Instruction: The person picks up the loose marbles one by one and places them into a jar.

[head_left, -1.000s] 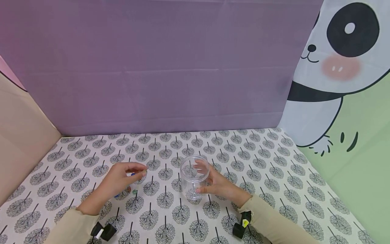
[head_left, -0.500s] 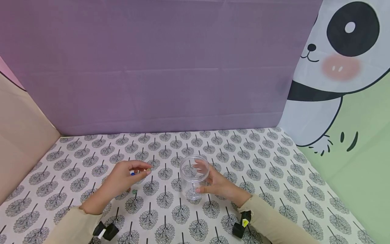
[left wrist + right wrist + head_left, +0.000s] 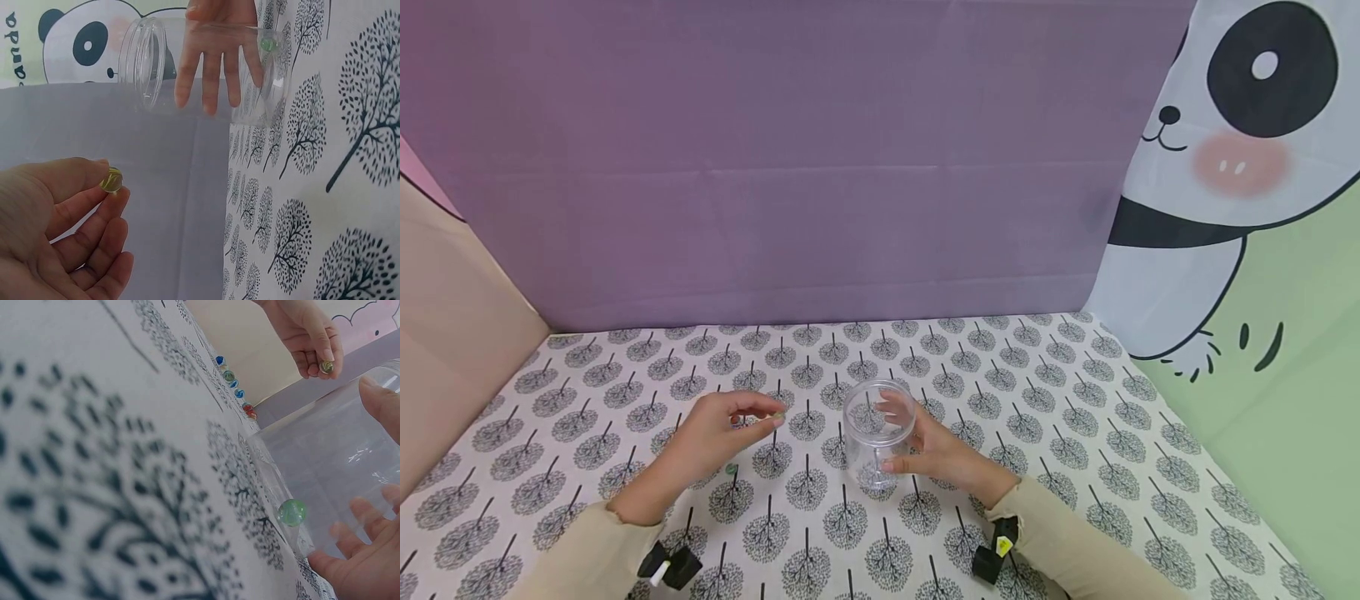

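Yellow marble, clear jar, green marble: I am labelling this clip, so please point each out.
yellow marble (image 3: 112, 180), left wrist view, its middle.
clear jar (image 3: 877, 414), head view, upper wall.
green marble (image 3: 292, 512), right wrist view, its middle, inside the jar.

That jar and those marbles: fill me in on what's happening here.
A person's right hand steadies a clear plastic jar upright on the tree-print cloth. One green marble already lies inside it. Their left hand pinches a yellow-green marble between thumb and fingertips, in the air left of the jar's open mouth. More marbles lie on the cloth.
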Demonstrator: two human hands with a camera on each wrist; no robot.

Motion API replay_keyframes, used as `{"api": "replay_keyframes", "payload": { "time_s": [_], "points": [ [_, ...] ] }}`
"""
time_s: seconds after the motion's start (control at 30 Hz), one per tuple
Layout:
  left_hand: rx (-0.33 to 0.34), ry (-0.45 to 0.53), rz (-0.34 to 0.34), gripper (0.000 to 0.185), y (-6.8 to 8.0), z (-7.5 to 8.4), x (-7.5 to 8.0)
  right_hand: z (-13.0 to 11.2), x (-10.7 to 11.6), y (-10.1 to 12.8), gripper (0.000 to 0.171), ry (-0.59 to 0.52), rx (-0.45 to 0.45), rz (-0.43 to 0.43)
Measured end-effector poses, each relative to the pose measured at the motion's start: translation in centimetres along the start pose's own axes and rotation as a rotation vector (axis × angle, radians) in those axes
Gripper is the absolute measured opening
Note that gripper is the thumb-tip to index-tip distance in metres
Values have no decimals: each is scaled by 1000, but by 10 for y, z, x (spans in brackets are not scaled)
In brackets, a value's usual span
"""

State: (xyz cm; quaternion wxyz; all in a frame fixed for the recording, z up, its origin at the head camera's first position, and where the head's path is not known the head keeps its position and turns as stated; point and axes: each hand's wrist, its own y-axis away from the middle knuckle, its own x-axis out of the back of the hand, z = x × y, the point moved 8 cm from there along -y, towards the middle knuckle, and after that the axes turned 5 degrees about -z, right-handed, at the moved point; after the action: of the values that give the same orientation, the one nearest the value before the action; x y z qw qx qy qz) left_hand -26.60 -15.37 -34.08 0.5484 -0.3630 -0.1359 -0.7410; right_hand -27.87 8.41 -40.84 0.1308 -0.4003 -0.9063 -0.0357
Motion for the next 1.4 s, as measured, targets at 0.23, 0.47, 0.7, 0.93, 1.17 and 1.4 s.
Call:
{"api": "replay_keyframes", "payload": {
  "time_s": [0.23,0.47,0.7,0.93,1.17,1.4],
  "points": [
    [-23,20,-3,18,-3,4,-4,0,0,0,92,-5,-4,-1],
    [-24,44,-11,18,-4,11,-9,-1,0,0,93,-4,-4,-2],
    [-27,72,-26,18,-7,14,-14,-1,0,0,93,-19,7,-8],
    [-20,63,-38,16,-10,15,-17,-1,-1,-1,92,-29,11,-17],
    [-29,69,-38,17,-11,18,-18,0,-1,0,92,-23,2,-17],
    [-60,87,-25,16,-12,22,-17,1,-1,-1,91,-15,-5,-8]
  ]
}}
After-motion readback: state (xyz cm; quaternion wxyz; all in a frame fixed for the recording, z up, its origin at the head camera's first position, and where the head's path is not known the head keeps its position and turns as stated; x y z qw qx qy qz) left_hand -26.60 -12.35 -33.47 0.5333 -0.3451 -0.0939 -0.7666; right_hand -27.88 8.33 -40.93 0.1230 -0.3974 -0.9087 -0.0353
